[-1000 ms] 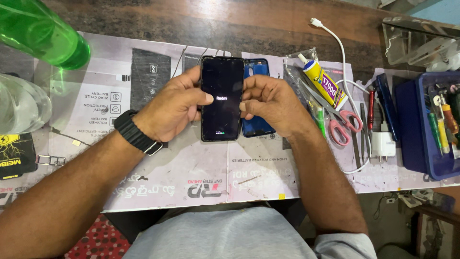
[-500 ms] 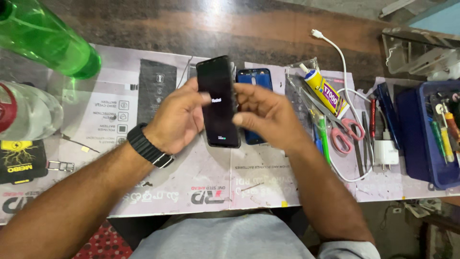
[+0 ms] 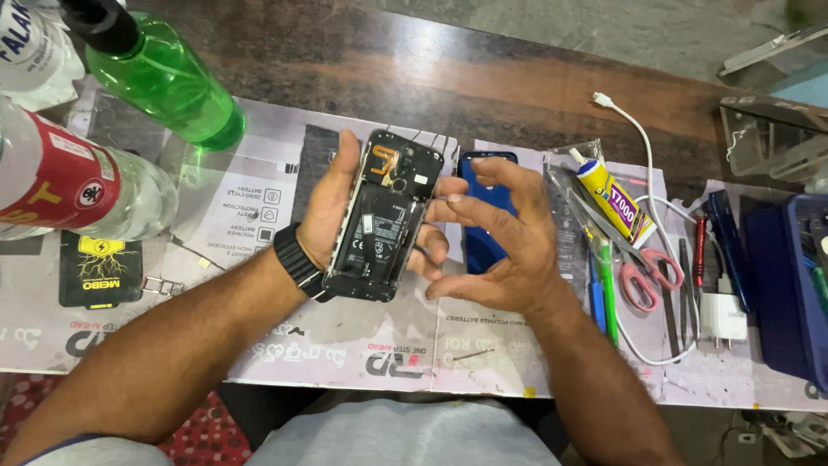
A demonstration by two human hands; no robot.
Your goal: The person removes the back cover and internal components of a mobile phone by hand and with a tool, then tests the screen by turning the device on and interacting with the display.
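Left hand (image 3: 332, 203) clamps opened phone (image 3: 384, 216); right hand (image 3: 504, 246) spread near yellow glue tube (image 3: 611, 200).

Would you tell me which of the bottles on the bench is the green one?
The green bottle with the black cap, lying tilted at the top left; the other bottles beside it are clear plastic with labels.

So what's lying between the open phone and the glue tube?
In the head view, a blue back cover lies on the table between the opened phone and the glue tube, partly hidden by the right hand.
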